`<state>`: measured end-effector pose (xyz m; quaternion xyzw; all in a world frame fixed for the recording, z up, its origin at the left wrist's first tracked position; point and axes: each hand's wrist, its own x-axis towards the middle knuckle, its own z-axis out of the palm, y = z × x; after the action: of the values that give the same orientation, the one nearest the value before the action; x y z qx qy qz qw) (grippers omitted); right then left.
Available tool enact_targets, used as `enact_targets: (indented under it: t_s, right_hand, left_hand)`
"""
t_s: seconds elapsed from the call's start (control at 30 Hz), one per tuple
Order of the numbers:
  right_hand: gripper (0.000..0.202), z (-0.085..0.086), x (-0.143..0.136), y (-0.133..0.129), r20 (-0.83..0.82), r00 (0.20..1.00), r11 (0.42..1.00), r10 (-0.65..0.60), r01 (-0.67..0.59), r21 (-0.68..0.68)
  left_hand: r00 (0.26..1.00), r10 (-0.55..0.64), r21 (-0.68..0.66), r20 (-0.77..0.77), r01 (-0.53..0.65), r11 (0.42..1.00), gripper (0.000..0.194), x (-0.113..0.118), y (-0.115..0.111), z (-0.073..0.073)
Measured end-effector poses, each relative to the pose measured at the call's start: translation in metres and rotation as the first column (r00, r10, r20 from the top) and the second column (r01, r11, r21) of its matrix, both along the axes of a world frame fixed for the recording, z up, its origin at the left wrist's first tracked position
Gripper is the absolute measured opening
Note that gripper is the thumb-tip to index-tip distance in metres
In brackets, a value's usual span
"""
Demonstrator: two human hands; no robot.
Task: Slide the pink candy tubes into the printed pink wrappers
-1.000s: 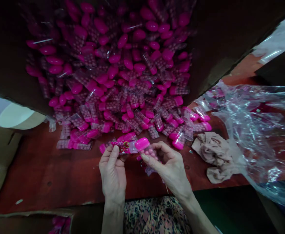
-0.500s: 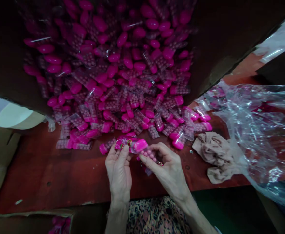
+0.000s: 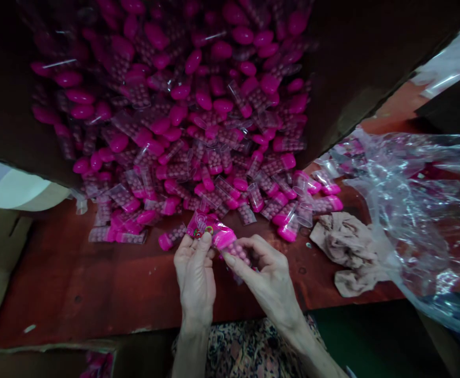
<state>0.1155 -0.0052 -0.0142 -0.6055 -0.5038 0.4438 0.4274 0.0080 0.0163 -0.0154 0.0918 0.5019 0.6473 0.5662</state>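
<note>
My left hand (image 3: pixel 196 275) pinches a small printed pink plastic wrapper (image 3: pixel 199 222) between thumb and fingers, just above the table. In my right hand (image 3: pixel 271 275) is a clear tube of pink balls (image 3: pixel 238 252), gripped near its lower end by thumb and fingertips. The tube's glossy pink cap (image 3: pixel 223 239) points up and left, at the wrapper's mouth; it appears at least partly inside the film. More printed film shows beneath the right fingers, mostly hidden. A similar capped tube (image 3: pixel 171 237) lies on the table just left of the wrapper.
A large pile of pink-capped tubes (image 3: pixel 214 157) spills from a dark open box (image 3: pixel 344 68) onto the red table (image 3: pixel 107 283). To the right lie a crumpled cloth (image 3: pixel 344 247) and clear plastic bags (image 3: pixel 419 210). A pale bowl (image 3: pixel 25 191) stands left; a carton (image 3: pixel 49 362) sits below.
The tube's cap has moved slightly left and closer into the wrapper, which now tilts more over it. My left hand has shifted slightly right.
</note>
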Motion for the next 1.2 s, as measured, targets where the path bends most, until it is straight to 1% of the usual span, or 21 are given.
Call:
enact_targets:
  t_s: [0.07, 0.17, 0.27, 0.43, 0.53, 0.63, 0.7, 0.77, 0.9, 0.97, 1.03, 1.1, 1.2]
  right_hand:
    - [0.015, -0.002, -0.002, -0.002, 0.080, 0.997, 0.998, -0.005, 0.001, 0.059]
    - [0.015, -0.006, -0.005, -0.004, 0.127, 0.991, 0.991, -0.043, 0.026, 0.130]
    - [0.014, -0.009, -0.007, -0.005, 0.098, 0.993, 0.984, -0.072, 0.055, 0.172]
    - [0.014, -0.011, -0.010, -0.005, 0.043, 0.996, 0.978, -0.081, 0.071, 0.198]
    - [0.013, -0.011, -0.010, -0.005, -0.090, 0.995, 0.991, -0.040, 0.051, 0.124]
    - [0.014, -0.010, -0.009, -0.005, -0.295, 0.955, 1.000, -0.005, 0.013, 0.024]
    - [0.014, -0.011, -0.009, -0.005, -0.347, 0.938, 1.000, -0.013, 0.017, 0.006]
    - [0.013, -0.012, -0.009, -0.006, -0.287, 0.957, 0.998, -0.035, 0.049, 0.042]
    - [0.016, -0.015, -0.011, -0.008, -0.063, 0.995, 0.976, -0.076, 0.087, 0.202]
    - [0.016, -0.016, -0.012, -0.009, -0.006, 0.996, 0.958, -0.092, 0.091, 0.273]
    - [0.016, -0.016, -0.012, -0.010, 0.006, 0.995, 0.948, -0.101, 0.094, 0.303]
    - [0.014, -0.016, -0.012, -0.009, -0.036, 0.996, 0.965, -0.081, 0.087, 0.249]
    - [0.012, -0.015, -0.010, -0.006, -0.211, 0.977, 0.996, -0.033, 0.048, 0.070]
  left_hand:
    - [0.999, -0.028, -0.002, 0.018, 0.028, 1.000, 0.018, 0.001, 0.001, -0.001]
    - [0.995, -0.078, -0.011, 0.066, 0.079, 0.997, 0.020, 0.002, 0.001, -0.003]
    - [0.988, -0.115, -0.040, 0.102, 0.120, 0.992, 0.023, 0.003, -0.001, -0.004]
    - [0.985, -0.126, -0.046, 0.116, 0.132, 0.990, 0.029, 0.005, -0.002, -0.005]
    - [0.987, -0.133, -0.018, 0.092, 0.135, 0.991, 0.029, 0.004, -0.002, -0.004]
    - [0.986, -0.160, 0.010, 0.056, 0.159, 0.987, 0.032, 0.003, -0.002, -0.003]
    - [0.982, -0.185, 0.029, 0.046, 0.184, 0.983, 0.033, 0.003, -0.003, -0.001]
    - [0.981, -0.190, 0.040, 0.028, 0.188, 0.981, 0.029, 0.005, -0.004, 0.000]
    - [0.991, -0.127, 0.022, -0.041, 0.128, 0.992, 0.020, 0.008, -0.006, -0.003]
    - [0.991, -0.109, 0.003, -0.075, 0.110, 0.994, 0.017, 0.008, -0.006, -0.005]
    - [0.989, -0.108, -0.014, -0.098, 0.107, 0.994, 0.016, 0.007, -0.006, -0.006]
    - [0.990, -0.118, -0.016, -0.081, 0.117, 0.993, 0.018, 0.007, -0.007, -0.006]
    - [0.987, -0.158, 0.014, -0.014, 0.159, 0.987, 0.021, 0.007, -0.008, -0.003]
